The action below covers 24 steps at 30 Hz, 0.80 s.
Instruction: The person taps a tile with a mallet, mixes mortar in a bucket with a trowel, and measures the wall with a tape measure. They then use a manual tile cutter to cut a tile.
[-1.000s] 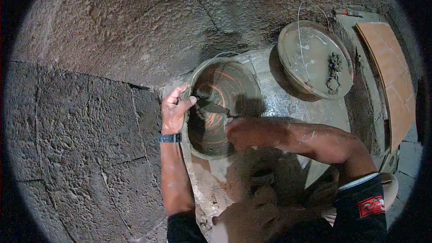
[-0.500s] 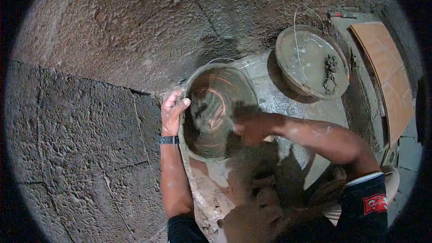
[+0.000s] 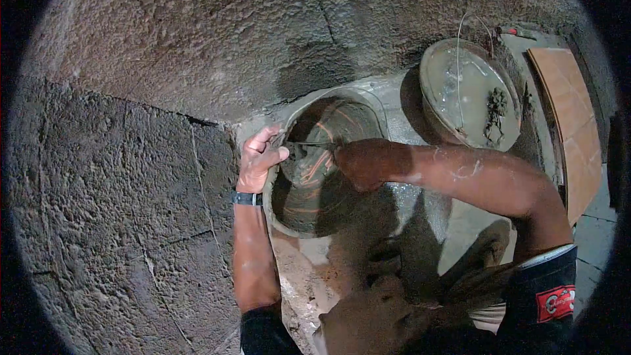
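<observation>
An orange bucket (image 3: 309, 223) smeared with grey mortar stands on the wet floor at the foot of a rough wall. My left hand (image 3: 259, 158) grips its left rim, with a dark watch on the wrist. Over the bucket's mouth my right hand (image 3: 361, 161) is closed on the handle of a trowel (image 3: 309, 150). The blade points left toward my left hand and carries wet mortar. My right forearm crosses the bucket from the right, and much of the bucket's inside lies in shadow.
A second bucket (image 3: 470, 95) full of grey mortar, with a wire handle, stands at the upper right. Orange tiles (image 3: 568, 118) lie along the right edge. A rough plastered wall (image 3: 164, 59) fills the left and top. My knees are in shadow below.
My right hand has moved up and left inside the bucket, bringing the trowel blade close to my left hand at the rim. The left hand has kept its grip on the rim.
</observation>
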{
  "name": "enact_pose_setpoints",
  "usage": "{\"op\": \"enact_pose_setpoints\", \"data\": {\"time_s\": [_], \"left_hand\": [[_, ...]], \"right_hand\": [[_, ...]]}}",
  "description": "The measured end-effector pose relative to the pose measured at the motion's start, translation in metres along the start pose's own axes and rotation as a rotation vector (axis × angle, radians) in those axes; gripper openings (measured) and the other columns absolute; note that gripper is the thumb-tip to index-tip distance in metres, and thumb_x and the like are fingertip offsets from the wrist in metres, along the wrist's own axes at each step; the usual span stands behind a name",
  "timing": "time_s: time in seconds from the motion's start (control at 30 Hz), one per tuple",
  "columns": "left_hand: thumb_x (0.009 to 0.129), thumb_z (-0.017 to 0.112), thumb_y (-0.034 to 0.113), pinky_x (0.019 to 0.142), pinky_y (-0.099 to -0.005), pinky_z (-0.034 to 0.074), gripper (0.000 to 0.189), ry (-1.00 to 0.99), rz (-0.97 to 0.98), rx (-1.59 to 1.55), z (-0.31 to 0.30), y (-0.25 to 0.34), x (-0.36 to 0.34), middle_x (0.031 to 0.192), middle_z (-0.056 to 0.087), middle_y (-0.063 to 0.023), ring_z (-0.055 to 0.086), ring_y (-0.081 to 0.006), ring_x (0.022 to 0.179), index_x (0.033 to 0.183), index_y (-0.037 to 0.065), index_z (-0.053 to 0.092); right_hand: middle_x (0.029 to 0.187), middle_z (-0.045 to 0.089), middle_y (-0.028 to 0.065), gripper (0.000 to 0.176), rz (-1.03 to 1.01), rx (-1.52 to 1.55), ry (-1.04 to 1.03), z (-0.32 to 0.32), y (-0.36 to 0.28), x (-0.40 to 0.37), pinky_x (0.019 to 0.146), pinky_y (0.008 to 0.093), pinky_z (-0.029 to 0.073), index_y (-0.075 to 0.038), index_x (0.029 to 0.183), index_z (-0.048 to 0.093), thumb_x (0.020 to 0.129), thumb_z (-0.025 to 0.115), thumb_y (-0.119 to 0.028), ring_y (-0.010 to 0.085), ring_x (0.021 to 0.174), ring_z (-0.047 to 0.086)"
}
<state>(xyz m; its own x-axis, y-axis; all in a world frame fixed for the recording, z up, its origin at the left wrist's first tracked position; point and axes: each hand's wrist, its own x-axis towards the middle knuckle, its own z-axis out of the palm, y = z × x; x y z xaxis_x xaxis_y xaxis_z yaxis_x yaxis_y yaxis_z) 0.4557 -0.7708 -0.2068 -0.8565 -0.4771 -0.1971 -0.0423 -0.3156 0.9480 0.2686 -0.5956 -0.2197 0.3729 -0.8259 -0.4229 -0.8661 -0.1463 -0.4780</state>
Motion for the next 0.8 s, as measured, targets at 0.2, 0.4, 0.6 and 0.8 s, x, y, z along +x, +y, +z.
{"op": "enact_pose_setpoints", "data": {"time_s": [0.2,0.4,0.6,0.8], "left_hand": [[0.069,0.075,0.002,0.102,-0.0312,0.038,0.054,0.012,0.057,0.173,0.008,-0.005,-0.002,0.118,0.061,-0.0044,0.055,-0.0151,0.111,0.120,0.000,0.059],[0.066,0.076,0.008,0.101,-0.0309,0.038,0.054,-0.044,0.075,0.231,0.014,-0.005,0.000,0.114,0.061,-0.0030,0.055,-0.0150,0.109,0.117,0.001,0.060],[0.064,0.076,0.010,0.100,-0.0308,0.038,0.054,-0.039,0.085,0.315,0.012,-0.004,-0.005,0.112,0.062,-0.0040,0.056,-0.0154,0.108,0.114,0.000,0.060],[0.063,0.083,0.028,0.095,-0.0301,0.040,0.060,-0.157,0.090,0.428,0.041,-0.001,-0.010,0.108,0.063,-0.0016,0.056,-0.0135,0.103,0.112,0.001,0.062]], "right_hand": [[0.076,0.066,0.0163,0.017,-0.072,0.057,0.113,0.012,0.040,0.012,0.055,0.0420,0.053,-0.003,0.083,0.064,0.074,0.068,-0.017,0.0279,0.070,0.066],[0.088,0.070,0.0119,0.015,0.212,-0.258,-0.074,-0.048,-0.011,-0.004,0.062,0.0412,0.056,-0.008,0.087,0.070,0.075,0.071,-0.017,0.0263,0.083,0.068],[0.094,0.072,0.0087,0.019,0.095,-0.466,-0.106,-0.039,-0.005,0.010,0.063,0.0426,0.057,-0.009,0.087,0.073,0.070,0.077,-0.015,0.0257,0.090,0.069],[0.082,0.070,0.0121,0.016,-0.068,-0.200,0.230,-0.004,-0.005,-0.016,0.066,0.0437,0.056,-0.003,0.075,0.068,0.077,0.067,-0.019,0.0284,0.082,0.069]]}}
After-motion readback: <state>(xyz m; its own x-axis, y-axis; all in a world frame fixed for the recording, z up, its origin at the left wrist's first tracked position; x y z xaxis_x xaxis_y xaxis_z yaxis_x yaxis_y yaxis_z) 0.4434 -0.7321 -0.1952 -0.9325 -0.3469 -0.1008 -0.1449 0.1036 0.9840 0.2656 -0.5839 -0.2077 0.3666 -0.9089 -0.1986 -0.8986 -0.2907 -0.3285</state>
